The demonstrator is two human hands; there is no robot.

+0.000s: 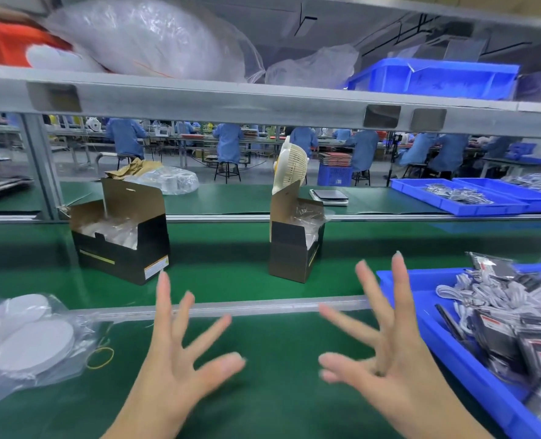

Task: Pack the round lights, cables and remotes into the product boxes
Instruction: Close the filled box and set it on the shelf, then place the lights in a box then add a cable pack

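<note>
Two bare hands hovered over the green work mat [263,391], both spread wide and holding nothing — the left hand [171,372] with all five fingers splayed, the right hand [389,365] likewise fanned out, its outlines blurred. Beyond the hands, past the metal rail [263,307] that crossed the mat, stood two black cardboard product boxes, both with their lids raised. The wider black box [120,248] stood to the left beyond the rail, with clear plastic wrapping showing inside it; the narrower black box [294,248] stood to the right of it, well apart, also with crumpled clear plastic at its mouth. On the near side of the rail, left of the left hand, lay a clear plastic bag of white round lights [25,340]; at least three discs showed through the film, though the exact count could not be told. A yellow rubber band [103,359] lay on the mat just beside that bag. Right of the right hand sat a blue plastic bin [421,312] heaped with white coiled cables [491,296] and small black remotes in clear bags [516,343] — too many and too tangled to count. Behind the narrower box stood one cream-coloured desk fan [289,167], and farther right of it two shallow blue trays [446,201] held small bagged parts.
</note>
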